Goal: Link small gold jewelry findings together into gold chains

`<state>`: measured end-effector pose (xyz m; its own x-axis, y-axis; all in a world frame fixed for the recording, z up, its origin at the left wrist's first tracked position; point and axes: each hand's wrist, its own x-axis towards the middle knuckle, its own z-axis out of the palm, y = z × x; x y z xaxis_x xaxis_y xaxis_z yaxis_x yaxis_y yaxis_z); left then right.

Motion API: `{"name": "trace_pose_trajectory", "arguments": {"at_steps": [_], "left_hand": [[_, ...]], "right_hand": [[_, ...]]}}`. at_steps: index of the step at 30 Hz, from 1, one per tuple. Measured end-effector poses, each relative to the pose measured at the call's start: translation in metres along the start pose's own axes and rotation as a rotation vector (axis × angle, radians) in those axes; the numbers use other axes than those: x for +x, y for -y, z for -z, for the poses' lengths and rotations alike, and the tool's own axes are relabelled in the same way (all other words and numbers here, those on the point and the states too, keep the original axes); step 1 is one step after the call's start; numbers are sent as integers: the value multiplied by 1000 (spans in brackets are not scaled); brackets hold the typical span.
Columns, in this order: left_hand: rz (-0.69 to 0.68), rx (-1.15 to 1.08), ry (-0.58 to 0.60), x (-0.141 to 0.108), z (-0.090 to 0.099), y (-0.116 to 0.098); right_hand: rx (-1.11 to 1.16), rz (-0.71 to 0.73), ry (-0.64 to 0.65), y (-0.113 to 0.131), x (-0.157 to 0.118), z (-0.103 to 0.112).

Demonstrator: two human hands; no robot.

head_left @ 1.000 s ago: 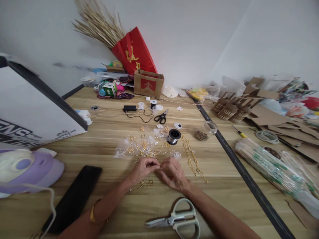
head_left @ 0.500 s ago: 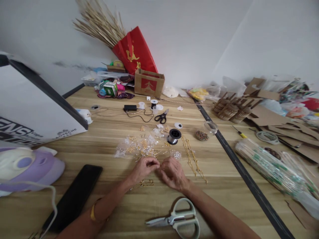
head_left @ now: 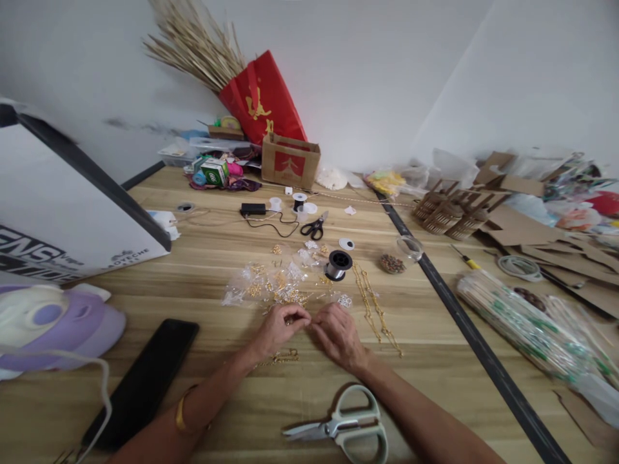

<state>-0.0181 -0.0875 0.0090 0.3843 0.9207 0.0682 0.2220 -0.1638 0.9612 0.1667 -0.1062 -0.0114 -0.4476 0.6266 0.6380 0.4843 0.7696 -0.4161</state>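
Note:
My left hand (head_left: 281, 330) and my right hand (head_left: 337, 335) meet fingertip to fingertip over the wooden table (head_left: 232, 412). Both are closed in a pinch; whatever sits between the fingers is too small to make out. Just beyond them lie gold findings (head_left: 290, 295) and small clear plastic bags (head_left: 236, 290). A gold chain (head_left: 280, 358) rests below my left hand. Longer gold chains (head_left: 370, 303) stretch out right of my right hand, near a black spool of wire (head_left: 338, 265) and a little heap of silver rings (head_left: 344, 301). Light-handled scissors (head_left: 355, 422) lie closest to me.
Left are a black phone (head_left: 145, 380), a purple-and-white appliance (head_left: 62, 325) and a large white box (head_left: 72, 212). Black scissors (head_left: 313, 229) and a container of beads (head_left: 393, 262) stand farther back. Wrapped sticks (head_left: 517, 322) and cardboard (head_left: 541, 238) lie right.
My right hand's fingers have shifted slightly, with the thumb drawn closer in. My left hand and the things on the table look nearly the same.

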Motion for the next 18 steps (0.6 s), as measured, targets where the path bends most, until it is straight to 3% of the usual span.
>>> {"name": "trace_pose_trajectory", "arguments": {"at_steps": [13, 18], "left_hand": [[-69, 79, -74, 1, -2, 10], [-152, 219, -77, 0, -3, 11]], "right_hand": [[-79, -34, 16, 1, 0, 0], [-64, -44, -10, 0, -1, 0]]}}
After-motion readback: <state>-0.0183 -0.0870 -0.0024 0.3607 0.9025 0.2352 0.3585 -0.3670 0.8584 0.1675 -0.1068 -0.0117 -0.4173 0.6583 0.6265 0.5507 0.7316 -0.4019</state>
